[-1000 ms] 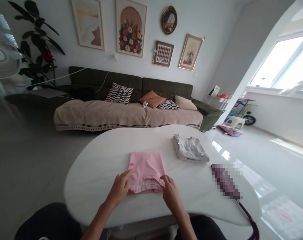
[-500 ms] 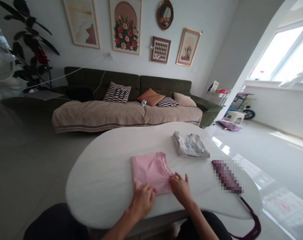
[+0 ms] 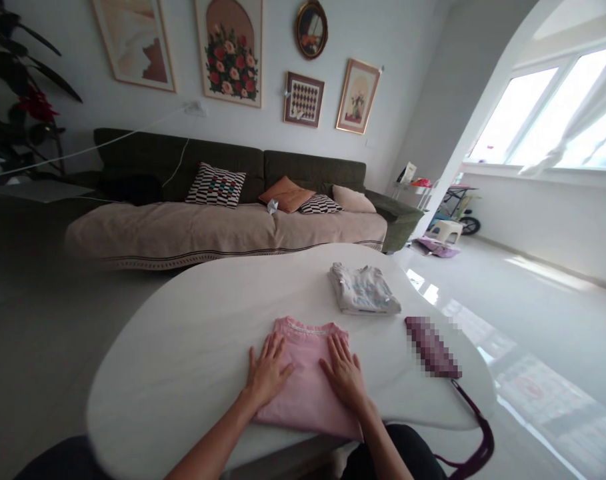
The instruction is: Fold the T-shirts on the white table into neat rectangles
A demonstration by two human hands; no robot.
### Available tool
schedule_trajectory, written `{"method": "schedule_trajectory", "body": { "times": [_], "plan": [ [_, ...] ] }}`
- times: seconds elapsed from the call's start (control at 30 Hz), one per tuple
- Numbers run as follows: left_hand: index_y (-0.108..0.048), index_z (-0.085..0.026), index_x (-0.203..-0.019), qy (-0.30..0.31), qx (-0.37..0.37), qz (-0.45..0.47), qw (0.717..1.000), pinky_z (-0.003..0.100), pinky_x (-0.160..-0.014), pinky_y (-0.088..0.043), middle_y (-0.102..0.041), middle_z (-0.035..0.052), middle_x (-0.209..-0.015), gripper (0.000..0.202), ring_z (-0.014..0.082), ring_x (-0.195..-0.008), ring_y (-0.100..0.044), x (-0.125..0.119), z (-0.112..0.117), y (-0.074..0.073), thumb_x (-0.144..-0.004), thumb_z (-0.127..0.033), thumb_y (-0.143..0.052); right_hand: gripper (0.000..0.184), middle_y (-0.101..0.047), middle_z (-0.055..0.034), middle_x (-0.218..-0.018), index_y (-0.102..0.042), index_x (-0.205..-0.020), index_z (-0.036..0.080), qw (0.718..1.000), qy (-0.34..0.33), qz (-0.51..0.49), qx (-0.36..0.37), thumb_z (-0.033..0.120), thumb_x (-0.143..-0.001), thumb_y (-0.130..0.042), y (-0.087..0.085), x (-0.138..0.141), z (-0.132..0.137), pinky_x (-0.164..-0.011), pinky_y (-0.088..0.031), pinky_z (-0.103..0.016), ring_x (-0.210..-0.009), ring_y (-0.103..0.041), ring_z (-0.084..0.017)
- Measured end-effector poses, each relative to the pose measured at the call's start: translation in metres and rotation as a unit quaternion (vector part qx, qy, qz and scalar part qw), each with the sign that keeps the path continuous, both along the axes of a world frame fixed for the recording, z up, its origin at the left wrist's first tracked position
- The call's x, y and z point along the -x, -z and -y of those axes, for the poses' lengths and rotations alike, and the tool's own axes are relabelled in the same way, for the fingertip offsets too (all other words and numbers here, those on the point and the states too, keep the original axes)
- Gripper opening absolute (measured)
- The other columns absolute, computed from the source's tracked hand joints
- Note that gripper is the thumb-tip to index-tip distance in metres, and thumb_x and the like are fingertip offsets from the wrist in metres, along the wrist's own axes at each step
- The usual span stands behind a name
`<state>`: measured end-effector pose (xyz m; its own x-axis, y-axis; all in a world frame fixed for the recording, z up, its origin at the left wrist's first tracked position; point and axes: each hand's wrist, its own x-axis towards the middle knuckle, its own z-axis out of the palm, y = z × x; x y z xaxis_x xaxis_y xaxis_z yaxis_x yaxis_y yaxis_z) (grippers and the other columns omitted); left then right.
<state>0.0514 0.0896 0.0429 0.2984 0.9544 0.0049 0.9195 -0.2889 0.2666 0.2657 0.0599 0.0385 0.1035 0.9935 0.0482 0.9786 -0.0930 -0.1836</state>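
Observation:
A folded pink shirt (image 3: 305,393) lies near the front edge of the white table, its ribbed neckline facing away from me. My left hand (image 3: 267,373) rests flat on the shirt's left side with the fingers spread. On the right side of the shirt, my right hand (image 3: 345,377) lies flat as well, fingers stretched toward the collar. Neither hand grips the cloth. Beyond my right hand sits a folded light grey shirt (image 3: 365,290) with pale blue print.
The rounded white table (image 3: 183,333) fills the foreground. At its right is a pixelated purple item (image 3: 433,347) whose dark strap (image 3: 475,427) hangs over the edge. A green sofa (image 3: 313,163) with cushions and a beige cover (image 3: 223,230) stands behind.
The pink shirt has turned so its collar faces away from me and lies closer to the front edge. My hands went from its near edges to flat on top. The view shifted right.

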Motion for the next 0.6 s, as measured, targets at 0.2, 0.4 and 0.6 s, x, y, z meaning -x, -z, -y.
{"method": "schedule_trajectory", "body": {
  "times": [0.2, 0.4, 0.6],
  "plan": [
    [-0.041, -0.005, -0.128, -0.105, -0.002, 0.041, 0.994, 0.028, -0.098, -0.033, -0.051, 0.0163, -0.124, 0.046, 0.0200, -0.117, -0.046, 0.003, -0.005, -0.002, -0.084, -0.016, -0.034, 0.029, -0.063, -0.0140, -0.092, -0.054, -0.101, 0.014, 0.987, 0.136, -0.055, -0.067, 0.023, -0.081, -0.035, -0.006, 0.000, 0.021, -0.073, -0.042, -0.030, -0.085, -0.060, -0.023],
    [-0.055, -0.010, -0.105, -0.096, 0.190, 0.263, 0.941, 0.027, -0.082, -0.044, -0.064, 0.0098, -0.103, 0.032, 0.0200, -0.095, -0.060, 0.010, -0.014, -0.012, -0.074, -0.015, -0.049, 0.012, -0.064, -0.0049, -0.071, -0.048, -0.072, 0.024, 0.975, 0.128, -0.169, -0.074, 0.022, -0.075, -0.036, -0.001, -0.007, 0.023, -0.056, -0.040, -0.026, -0.065, -0.059, -0.019],
    [-0.036, -0.021, -0.125, -0.054, 0.342, 0.516, 0.784, 0.026, -0.070, -0.049, -0.063, 0.0041, -0.100, 0.050, 0.0161, -0.086, -0.061, -0.018, -0.027, -0.049, -0.076, -0.023, -0.046, 0.022, -0.065, -0.0040, -0.075, -0.048, -0.090, 0.020, 0.938, 0.087, -0.311, -0.123, 0.027, -0.076, -0.033, -0.024, -0.055, 0.000, -0.055, -0.039, -0.022, -0.065, -0.059, -0.016]
  ]
}}
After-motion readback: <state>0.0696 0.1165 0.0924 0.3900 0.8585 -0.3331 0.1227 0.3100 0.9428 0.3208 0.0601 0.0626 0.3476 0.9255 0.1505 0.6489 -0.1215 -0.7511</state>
